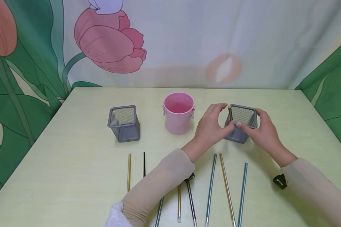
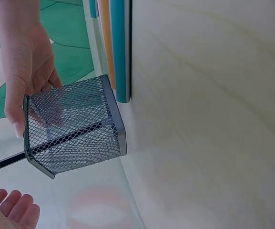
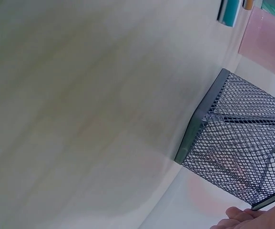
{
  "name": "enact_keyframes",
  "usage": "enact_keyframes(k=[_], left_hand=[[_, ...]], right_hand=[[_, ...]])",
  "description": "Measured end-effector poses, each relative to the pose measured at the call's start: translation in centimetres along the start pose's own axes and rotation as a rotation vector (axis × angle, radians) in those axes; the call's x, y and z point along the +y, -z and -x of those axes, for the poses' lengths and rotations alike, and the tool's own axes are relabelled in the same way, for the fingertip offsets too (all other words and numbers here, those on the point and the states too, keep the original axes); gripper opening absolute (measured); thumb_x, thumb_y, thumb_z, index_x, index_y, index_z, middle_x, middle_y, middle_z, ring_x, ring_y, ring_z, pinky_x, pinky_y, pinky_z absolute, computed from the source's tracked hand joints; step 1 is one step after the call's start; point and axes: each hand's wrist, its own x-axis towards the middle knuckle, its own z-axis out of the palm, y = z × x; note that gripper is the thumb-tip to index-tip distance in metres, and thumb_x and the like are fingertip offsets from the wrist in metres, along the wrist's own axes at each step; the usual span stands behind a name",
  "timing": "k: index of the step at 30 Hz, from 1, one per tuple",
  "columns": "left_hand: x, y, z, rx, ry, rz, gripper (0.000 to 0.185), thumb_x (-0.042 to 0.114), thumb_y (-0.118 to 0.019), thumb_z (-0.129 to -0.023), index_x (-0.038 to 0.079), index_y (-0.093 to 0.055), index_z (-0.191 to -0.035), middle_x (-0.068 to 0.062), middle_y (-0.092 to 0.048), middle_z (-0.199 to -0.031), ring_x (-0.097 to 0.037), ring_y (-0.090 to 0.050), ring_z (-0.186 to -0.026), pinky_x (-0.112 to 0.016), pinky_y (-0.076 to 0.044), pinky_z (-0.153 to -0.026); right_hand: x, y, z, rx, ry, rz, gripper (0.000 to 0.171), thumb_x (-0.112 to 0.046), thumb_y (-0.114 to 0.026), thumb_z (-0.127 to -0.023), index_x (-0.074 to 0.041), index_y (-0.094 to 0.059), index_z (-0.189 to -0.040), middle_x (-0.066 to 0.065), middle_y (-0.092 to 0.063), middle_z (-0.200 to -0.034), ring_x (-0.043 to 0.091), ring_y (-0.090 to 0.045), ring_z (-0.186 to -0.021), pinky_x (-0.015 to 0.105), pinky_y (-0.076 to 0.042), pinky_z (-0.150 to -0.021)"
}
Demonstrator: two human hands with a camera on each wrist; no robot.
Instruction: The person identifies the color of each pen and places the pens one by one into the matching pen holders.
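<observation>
Right hand point(image 1: 267, 134)'s got the mesh cup point(image 1: 238, 136) gripped, far right on the bench point(image 1: 71, 157). Left hand point(image 1: 211, 126) is open, thumb and fingers spread around the black pencil point(image 2: 4, 163) standing in it. I'd keep the cup braced and clear the left gently. Both forearms angle in from the near side.

Seen from the pink bucket point(image 1: 178, 124) on the pale table point(image 1: 74, 170), one gray mesh holder point(image 1: 129, 133) stands at nine o'clock and another, the gripped holder point(image 1: 236, 136), at three. The right hand point(image 1: 265, 131) grips the latter's rim from its three o'clock side, while the left hand point(image 1: 211, 127), at nine, frames a dark stick point(image 1: 230, 113) at that rim between spread thumb and fingers. Gold, black and blue pencils point(image 1: 211, 189) lie from half past four to half past seven, some partly behind the left sleeve point(image 1: 159, 183).
</observation>
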Motion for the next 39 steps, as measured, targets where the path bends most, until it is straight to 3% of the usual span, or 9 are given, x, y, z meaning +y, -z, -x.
enact_keyframes(k=[13,21,30,39], left_hand=[[0.0,1.4,0.2,-0.005,0.015,0.034,0.059,0.026,-0.069,-0.083,0.005,-0.047,-0.134,-0.006,-0.054,-0.130,-0.017,-0.051,-0.121,-0.023,-0.047,-0.095],[0.1,2.7,0.2,-0.043,0.068,0.027,0.065,0.029,-0.069,-0.083,0.005,-0.043,-0.137,-0.007,-0.051,-0.135,-0.018,-0.048,-0.126,-0.028,-0.044,-0.101],[0.9,4.9,1.5,-0.091,0.036,0.023,0.067,0.028,-0.069,-0.083,0.003,-0.041,-0.138,-0.009,-0.049,-0.137,-0.019,-0.046,-0.127,-0.031,-0.041,-0.104],[0.9,7.8,3.4,0.008,-0.047,0.069,0.060,0.019,-0.071,-0.082,-0.001,-0.045,-0.132,-0.011,-0.052,-0.132,-0.022,-0.048,-0.124,-0.032,-0.043,-0.103]], right_hand=[[-0.2,0.1,0.3,0.006,-0.014,0.004,0.091,-0.045,-0.063,-0.088,0.007,-0.018,-0.146,0.032,-0.030,-0.144,0.048,-0.035,-0.128,0.065,-0.034,-0.100],[-0.3,0.1,0.3,-0.001,-0.017,-0.012,0.092,-0.047,-0.062,-0.087,0.006,-0.017,-0.147,0.032,-0.030,-0.145,0.048,-0.034,-0.129,0.065,-0.032,-0.101],[-0.2,0.0,0.3,0.007,-0.011,-0.019,0.091,-0.045,-0.063,-0.087,0.006,-0.016,-0.147,0.032,-0.029,-0.145,0.048,-0.032,-0.131,0.065,-0.030,-0.102],[-0.3,0.1,0.3,0.002,0.002,-0.020,0.090,-0.042,-0.064,-0.088,0.007,-0.017,-0.147,0.033,-0.029,-0.145,0.049,-0.032,-0.131,0.064,-0.031,-0.102]])
